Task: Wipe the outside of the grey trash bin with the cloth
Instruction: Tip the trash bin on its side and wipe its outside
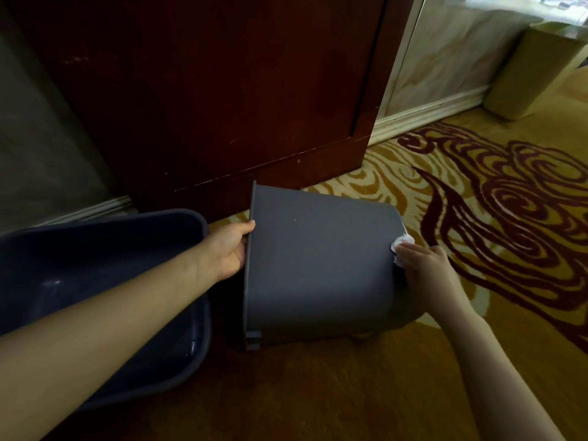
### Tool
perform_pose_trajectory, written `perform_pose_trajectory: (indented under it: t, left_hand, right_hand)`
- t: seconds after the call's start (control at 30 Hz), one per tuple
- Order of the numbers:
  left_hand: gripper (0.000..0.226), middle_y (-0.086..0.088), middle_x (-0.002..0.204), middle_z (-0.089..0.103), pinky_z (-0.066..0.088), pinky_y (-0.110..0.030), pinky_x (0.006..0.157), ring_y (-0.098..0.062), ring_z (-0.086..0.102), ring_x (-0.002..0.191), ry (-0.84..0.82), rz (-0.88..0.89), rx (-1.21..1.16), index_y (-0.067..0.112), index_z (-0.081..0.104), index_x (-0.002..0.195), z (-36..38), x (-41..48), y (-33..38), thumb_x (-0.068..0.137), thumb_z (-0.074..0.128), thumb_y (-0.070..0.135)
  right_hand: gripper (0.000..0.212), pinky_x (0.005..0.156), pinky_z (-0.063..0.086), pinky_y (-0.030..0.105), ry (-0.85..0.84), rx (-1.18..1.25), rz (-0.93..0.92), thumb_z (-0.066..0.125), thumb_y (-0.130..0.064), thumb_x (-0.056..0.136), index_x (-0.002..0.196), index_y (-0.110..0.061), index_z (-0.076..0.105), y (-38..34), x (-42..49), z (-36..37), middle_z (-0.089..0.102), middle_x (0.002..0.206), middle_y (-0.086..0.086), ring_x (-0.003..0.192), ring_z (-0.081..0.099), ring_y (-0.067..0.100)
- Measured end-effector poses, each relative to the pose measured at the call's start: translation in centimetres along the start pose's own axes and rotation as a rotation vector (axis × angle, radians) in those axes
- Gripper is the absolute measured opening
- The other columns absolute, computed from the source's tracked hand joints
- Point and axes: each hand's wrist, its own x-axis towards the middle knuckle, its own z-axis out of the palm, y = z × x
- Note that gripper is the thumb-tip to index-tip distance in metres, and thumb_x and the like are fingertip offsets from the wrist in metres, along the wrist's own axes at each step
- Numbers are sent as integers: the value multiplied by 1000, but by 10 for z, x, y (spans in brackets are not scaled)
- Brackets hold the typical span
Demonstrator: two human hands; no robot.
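Left hand [229,249] fingers curl round bin [318,268] rim; right hand [423,265] fingers pressed flat on cloth [401,245] w/ bin base edge underneath — sweep firmly, overlap strokes.

We record one grey trash bin [318,272]: smooth plastic, tapered, lying on its side on the patterned carpet, rim to our left, base to our right, one broad flat wall facing up. We record one cloth [401,246]: white, crumpled small, pressed against the bin's base-end edge.
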Motion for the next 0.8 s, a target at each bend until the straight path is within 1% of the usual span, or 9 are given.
perform_pose_trajectory:
  t: [0.07,0.17,0.23,0.3,0.4,0.53,0.63,0.73,0.8]
  left_hand:
    - [35,-11,115,63,49,-37,80,-25,60,104,-6,-5,-17,11,52,130,-1,1,1,98,40,19]
    - [28,-6,91,64,51,-33,67,-19,61,82,6,16,-28,11,60,115,0,4,4,97,40,19]
    - [25,-6,87,63,50,-32,63,-18,61,78,32,24,-39,12,63,98,1,6,7,98,38,15]
    - [25,-6,85,63,51,-30,63,-17,60,76,39,39,-42,13,62,92,1,9,8,97,38,10]
    - [25,-9,87,59,47,-29,72,-18,56,76,1,59,-83,10,60,99,1,10,8,97,35,7]
    - [32,-9,86,57,45,-26,71,-16,55,73,-30,81,-99,12,58,93,0,11,7,99,27,5]
    - [31,-10,87,57,46,-28,73,-17,55,74,-23,85,-111,10,55,111,1,12,5,99,27,4]
    - [37,-10,90,59,45,-36,84,-18,55,77,-6,62,-78,5,47,131,1,15,4,99,28,6]
    - [38,-11,98,61,41,-37,91,-19,56,81,0,41,-60,5,45,134,0,15,5,100,30,7]
  right_hand:
    - [31,83,46,33,50,87,66,56,-5,87,114,-18,62,-9,6,-5,62,120,4,97,52,22]
    - [20,83,42,28,247,314,85,54,-15,87,104,-18,65,-54,14,-8,65,106,2,100,53,18]
    - [18,82,37,25,299,487,-22,54,-14,88,102,-17,64,-102,20,-11,64,101,2,99,53,17]
    - [22,83,37,26,306,507,-227,54,-7,88,106,-14,64,-149,31,-10,65,103,4,98,53,21]
    - [30,89,34,27,176,316,-471,42,-4,92,117,-12,57,-191,47,0,58,119,7,103,46,24]
    - [33,81,38,29,89,272,-442,39,-4,92,122,-9,53,-191,51,16,52,124,7,102,39,23]
    - [30,76,36,26,119,263,-485,42,-4,91,117,-10,57,-183,54,21,57,119,6,97,41,22]
    - [25,73,30,20,127,357,-306,44,-9,91,109,-13,61,-162,62,22,52,107,5,87,41,16]
    - [26,80,33,24,172,292,-213,44,-6,91,110,-10,61,-134,64,23,56,111,7,94,45,18]
